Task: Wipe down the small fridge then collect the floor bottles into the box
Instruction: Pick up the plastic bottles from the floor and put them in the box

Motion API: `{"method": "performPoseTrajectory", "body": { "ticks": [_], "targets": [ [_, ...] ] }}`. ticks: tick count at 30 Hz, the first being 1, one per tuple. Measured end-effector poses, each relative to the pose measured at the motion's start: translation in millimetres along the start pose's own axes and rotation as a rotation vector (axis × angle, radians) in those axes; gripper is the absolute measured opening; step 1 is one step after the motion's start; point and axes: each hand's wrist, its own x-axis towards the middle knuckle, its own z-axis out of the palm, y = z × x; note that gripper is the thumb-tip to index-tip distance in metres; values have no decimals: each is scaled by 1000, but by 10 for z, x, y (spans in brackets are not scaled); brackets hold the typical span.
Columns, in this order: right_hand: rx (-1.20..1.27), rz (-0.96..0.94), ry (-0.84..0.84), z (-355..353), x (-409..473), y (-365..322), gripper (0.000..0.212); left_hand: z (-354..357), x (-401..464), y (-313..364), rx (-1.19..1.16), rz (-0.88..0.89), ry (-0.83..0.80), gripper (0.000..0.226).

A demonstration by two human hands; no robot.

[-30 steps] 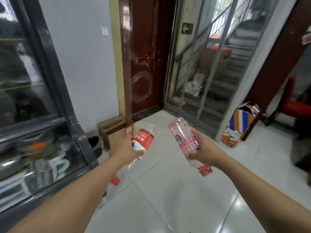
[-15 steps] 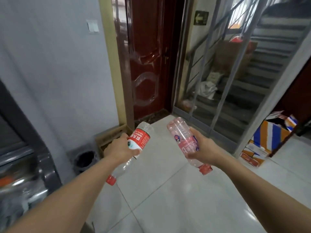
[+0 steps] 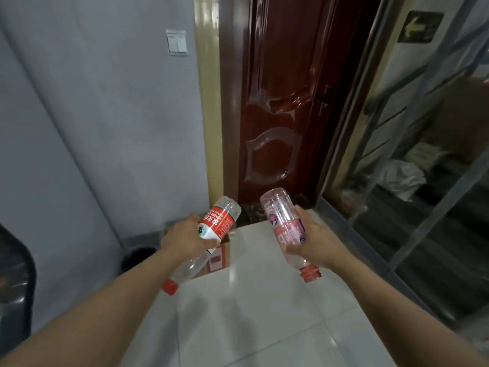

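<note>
My left hand grips a clear empty bottle with a red label, held upside down so its red cap points toward me. My right hand holds a pink-tinted empty bottle, also cap down. Both bottles are raised in front of me above the white tiled floor. A brown cardboard box stands on the floor by the wall, right behind and under my left hand, mostly hidden by the hand and bottle. The dark glass-fronted fridge shows only as a sliver at the left edge.
A small black bin sits against the grey wall left of the box. A dark red door is straight ahead. A glass partition with metal bars closes off the right side.
The view has swung right and come closer to the door and box. The fridge has slid almost out of view on the left. Both hands still hold their bottles.
</note>
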Motion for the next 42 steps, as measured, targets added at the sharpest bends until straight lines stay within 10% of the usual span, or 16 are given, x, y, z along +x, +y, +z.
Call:
{"method": "performPoseTrajectory", "body": {
  "ticks": [18, 42],
  "targets": [
    [48, -159, -243, -710, 3530, 527, 109, 451, 2982, 1012, -121, -178, 51, 67],
    [-156, -771, -903, 343, 6755, -565, 104, 1084, 4066, 685, -450, -1077, 466, 70]
  ]
}}
